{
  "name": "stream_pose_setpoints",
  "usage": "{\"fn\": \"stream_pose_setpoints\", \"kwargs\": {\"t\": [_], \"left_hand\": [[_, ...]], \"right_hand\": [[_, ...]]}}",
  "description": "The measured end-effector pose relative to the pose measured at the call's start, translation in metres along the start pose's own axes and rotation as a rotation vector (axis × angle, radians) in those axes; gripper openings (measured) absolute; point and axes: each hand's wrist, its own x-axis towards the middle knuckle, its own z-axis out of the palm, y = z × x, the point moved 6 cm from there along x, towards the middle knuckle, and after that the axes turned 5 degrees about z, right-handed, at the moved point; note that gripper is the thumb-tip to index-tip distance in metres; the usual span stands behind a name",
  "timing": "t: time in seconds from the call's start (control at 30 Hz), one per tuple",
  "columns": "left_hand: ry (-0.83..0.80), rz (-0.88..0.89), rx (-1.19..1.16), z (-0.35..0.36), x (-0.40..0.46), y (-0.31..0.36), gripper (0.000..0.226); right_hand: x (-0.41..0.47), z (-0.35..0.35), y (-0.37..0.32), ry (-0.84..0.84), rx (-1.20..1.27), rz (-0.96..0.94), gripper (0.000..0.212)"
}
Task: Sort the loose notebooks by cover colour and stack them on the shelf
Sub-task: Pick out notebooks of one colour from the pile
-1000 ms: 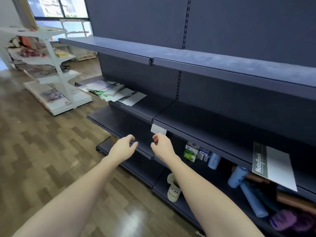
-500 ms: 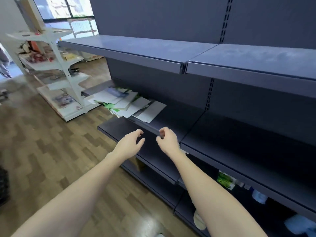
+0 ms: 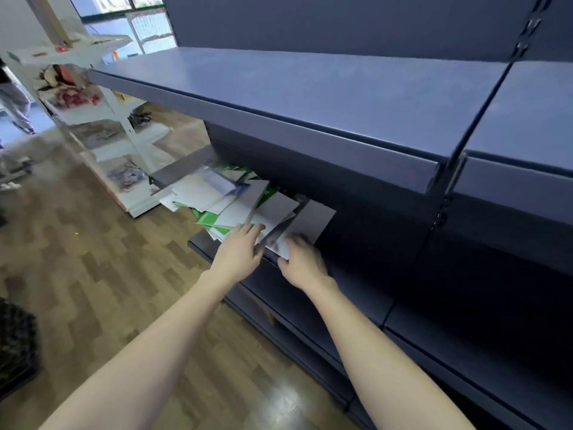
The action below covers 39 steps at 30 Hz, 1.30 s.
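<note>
Both hands (image 3: 269, 256) at loose notebooks (image 3: 245, 203)

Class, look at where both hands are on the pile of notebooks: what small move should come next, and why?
Probably lift off the top white notebook. The left hand and right hand have reached the near edge of the pile, where white and green notebooks lie mixed and askew, so nothing is sorted yet. Motion blur hides whether either grip has closed.

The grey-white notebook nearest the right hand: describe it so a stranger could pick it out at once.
Find the dark blue shelving unit and the messy notebook pile on its middle shelf. The grey-white notebook lies at the pile's right end, just above the right hand. Unlike the green covers at the left, it is plain and pale.
</note>
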Motion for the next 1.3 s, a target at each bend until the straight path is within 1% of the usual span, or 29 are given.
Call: {"fn": "stream_pose_setpoints", "kwargs": {"t": [0.07,0.1,0.2,0.3,0.4,0.43,0.5,0.63,0.73,0.8,0.87,0.93,1.0,1.1,1.17,1.23,1.3], "left_hand": [[-0.023,0.002,0.017,0.010,0.016,-0.010,0.039],[-0.028,0.000,0.027,0.016,0.021,-0.016,0.040],[0.007,0.030,0.122,0.033,0.026,-0.026,0.038],[0.103,0.095,0.177,0.043,0.030,-0.030,0.039],[0.191,0.157,0.173,0.041,0.036,-0.032,0.030],[0.201,0.158,0.159,0.039,0.038,-0.033,0.031],[0.198,0.158,0.133,0.038,0.042,-0.033,0.034],[0.127,0.184,0.193,0.046,0.048,-0.030,0.022],[0.093,0.216,0.252,0.046,0.048,-0.022,0.022],[0.062,0.316,0.276,0.049,0.042,-0.006,0.022],[-0.018,0.371,0.274,0.056,0.035,0.006,0.023],[-0.106,0.326,0.230,0.061,0.034,0.006,0.014],[-0.183,0.301,0.185,0.063,0.035,0.002,0.018],[-0.184,0.414,0.126,0.058,0.031,0.000,0.031],[-0.168,0.449,0.079,0.055,0.028,-0.002,0.038],[-0.149,0.411,0.005,0.052,0.029,-0.006,0.040],[-0.189,0.364,-0.037,0.052,0.033,-0.009,0.034]], "right_hand": [[0.010,0.011,0.003,0.004,-0.108,0.030,0.056],[0.013,0.015,0.004,0.035,-0.167,0.052,0.056],[0.012,0.018,0.009,0.184,-0.289,0.124,0.047],[0.012,0.013,0.011,0.300,-0.329,0.226,0.032],[0.009,0.010,0.012,0.352,-0.299,0.324,0.027],[0.007,0.008,0.012,0.370,-0.297,0.341,0.026],[0.002,0.005,0.013,0.411,-0.298,0.370,0.024],[-0.005,0.006,0.015,0.448,-0.333,0.440,0.025],[-0.011,0.010,0.016,0.451,-0.362,0.501,0.026],[-0.016,0.015,0.018,0.442,-0.346,0.555,0.030],[-0.023,0.018,0.022,0.436,-0.307,0.604,0.033],[-0.032,0.018,0.028,0.420,-0.262,0.640,0.035],[-0.039,0.014,0.034,0.393,-0.266,0.678,0.039],[-0.047,0.007,0.037,0.341,-0.302,0.783,0.049],[-0.049,0.004,0.035,0.294,-0.352,0.892,0.057],[-0.052,-0.001,0.030,0.271,-0.376,1.000,0.067],[-0.058,-0.010,0.028,0.273,-0.327,1.111,0.083]]}}
